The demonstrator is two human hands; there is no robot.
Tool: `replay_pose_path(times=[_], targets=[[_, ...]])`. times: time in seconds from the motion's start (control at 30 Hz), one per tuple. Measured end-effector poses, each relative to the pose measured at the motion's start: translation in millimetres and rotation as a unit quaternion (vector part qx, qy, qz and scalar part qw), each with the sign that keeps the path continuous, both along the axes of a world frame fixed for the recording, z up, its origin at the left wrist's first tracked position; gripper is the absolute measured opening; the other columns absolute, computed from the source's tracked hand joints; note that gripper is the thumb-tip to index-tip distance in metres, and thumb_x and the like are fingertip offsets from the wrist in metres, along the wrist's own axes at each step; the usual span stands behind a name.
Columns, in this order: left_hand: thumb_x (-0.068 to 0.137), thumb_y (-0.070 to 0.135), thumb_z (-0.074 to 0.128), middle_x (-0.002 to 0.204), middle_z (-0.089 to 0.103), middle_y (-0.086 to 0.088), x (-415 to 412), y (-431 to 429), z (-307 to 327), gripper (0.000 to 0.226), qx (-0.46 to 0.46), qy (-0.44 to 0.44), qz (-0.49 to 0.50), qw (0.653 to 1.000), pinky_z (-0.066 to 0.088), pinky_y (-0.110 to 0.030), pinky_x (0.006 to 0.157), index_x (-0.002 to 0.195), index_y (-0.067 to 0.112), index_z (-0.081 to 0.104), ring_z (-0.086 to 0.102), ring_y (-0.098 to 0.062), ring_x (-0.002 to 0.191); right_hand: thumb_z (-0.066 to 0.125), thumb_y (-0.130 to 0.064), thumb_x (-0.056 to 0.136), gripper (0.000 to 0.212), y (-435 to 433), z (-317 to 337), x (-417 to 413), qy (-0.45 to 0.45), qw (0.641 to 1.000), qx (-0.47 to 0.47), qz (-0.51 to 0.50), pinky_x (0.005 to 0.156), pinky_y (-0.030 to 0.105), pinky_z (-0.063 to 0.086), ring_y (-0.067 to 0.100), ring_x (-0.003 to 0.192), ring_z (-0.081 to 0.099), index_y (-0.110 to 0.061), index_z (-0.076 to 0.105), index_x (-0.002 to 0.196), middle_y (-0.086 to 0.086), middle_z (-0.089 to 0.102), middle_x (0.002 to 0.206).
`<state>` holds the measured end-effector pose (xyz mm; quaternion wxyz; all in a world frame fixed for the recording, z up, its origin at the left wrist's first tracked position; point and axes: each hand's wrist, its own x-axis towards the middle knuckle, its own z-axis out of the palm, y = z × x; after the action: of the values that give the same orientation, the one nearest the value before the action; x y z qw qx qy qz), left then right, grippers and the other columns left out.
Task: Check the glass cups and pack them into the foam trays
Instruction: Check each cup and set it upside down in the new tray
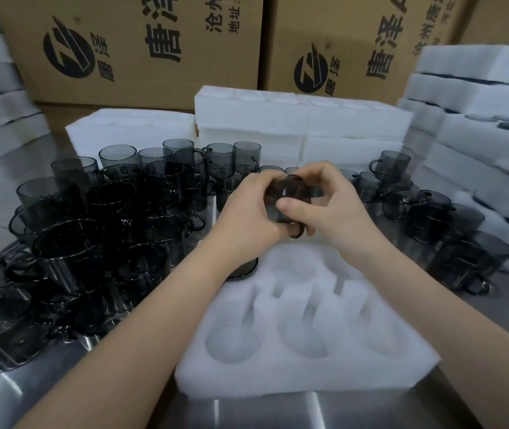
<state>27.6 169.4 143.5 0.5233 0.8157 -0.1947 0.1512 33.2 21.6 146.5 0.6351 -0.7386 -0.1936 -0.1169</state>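
Both our hands, left [247, 209] and right [324, 205], pinch one dark glass cup [290, 196] between them, above the foam tray [302, 320] on the desk [247, 410].

Both hands, the left hand [248, 209] and right hand [329, 209], are covering most of the smoky glass cup [290, 196], hiding its rim and base. Behind that cup, the cardboard boxes [141, 48] are running off the top edge, cutting their print.
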Motion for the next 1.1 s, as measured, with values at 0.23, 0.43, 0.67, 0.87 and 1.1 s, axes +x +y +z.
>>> replay_pose_path(times=[0.23, 0.43, 0.67, 0.87, 1.1], targets=[[0.061, 0.006, 0.087, 0.115, 0.061, 0.000, -3, 0, 2, 0.066, 0.032, -0.014, -0.026, 0.999, 0.044, -0.026, 0.095, 0.120, 0.020, 0.060, 0.057, -0.014, 0.107, 0.068, -0.027, 0.090, 0.031, 4, 5, 1, 0.015, 0.994, 0.038, -0.098, 0.038, 0.022, 0.031, 0.012, 0.044, 0.042, -0.017, 0.049, 0.067, 0.000, 0.051, 0.060], [0.069, 0.008, 0.085, 0.107, 0.067, -0.001, -1, 2, 4, 0.054, -0.046, 0.044, -0.038, 0.997, 0.048, -0.028, 0.093, 0.116, 0.015, 0.061, 0.063, -0.015, 0.103, 0.055, -0.023, 0.092, 0.020, -8, 5, 6, 0.160, 0.970, 0.163, 0.078, 0.050, 0.025, 0.040, 0.029, 0.068, 0.043, -0.008, 0.063, 0.102, 0.016, 0.060, 0.087], [0.068, 0.004, 0.085, 0.104, 0.070, -0.007, -1, 4, 5, 0.046, -0.068, 0.062, -0.024, 0.995, 0.052, -0.039, 0.089, 0.109, 0.011, 0.064, 0.066, -0.023, 0.098, 0.076, -0.012, 0.074, 0.040, -7, 5, 4, 0.172, 0.966, 0.119, 0.154, 0.046, 0.022, 0.036, 0.012, 0.054, 0.051, -0.016, 0.058, 0.110, 0.004, 0.065, 0.089], [0.062, 0.020, 0.090, 0.097, 0.067, 0.011, -4, 0, 3, 0.055, 0.021, 0.026, -0.025, 0.999, 0.048, -0.032, 0.090, 0.111, 0.021, 0.064, 0.061, -0.010, 0.096, 0.072, -0.033, 0.081, 0.023, 3, 5, 0, 0.111, 0.991, 0.070, -0.022, 0.037, 0.021, 0.038, 0.011, 0.051, 0.053, -0.019, 0.053, 0.081, -0.002, 0.058, 0.071], [0.067, 0.014, 0.084, 0.114, 0.067, -0.002, -3, 3, 7, 0.060, -0.141, 0.040, -0.028, 0.989, 0.050, -0.030, 0.094, 0.119, 0.013, 0.055, 0.064, -0.014, 0.107, 0.057, -0.029, 0.092, 0.013, -2, 6, 5, 0.127, 0.972, 0.193, 0.043, 0.050, 0.026, 0.044, 0.014, 0.057, 0.056, -0.017, 0.057, 0.092, 0.004, 0.059, 0.084]])
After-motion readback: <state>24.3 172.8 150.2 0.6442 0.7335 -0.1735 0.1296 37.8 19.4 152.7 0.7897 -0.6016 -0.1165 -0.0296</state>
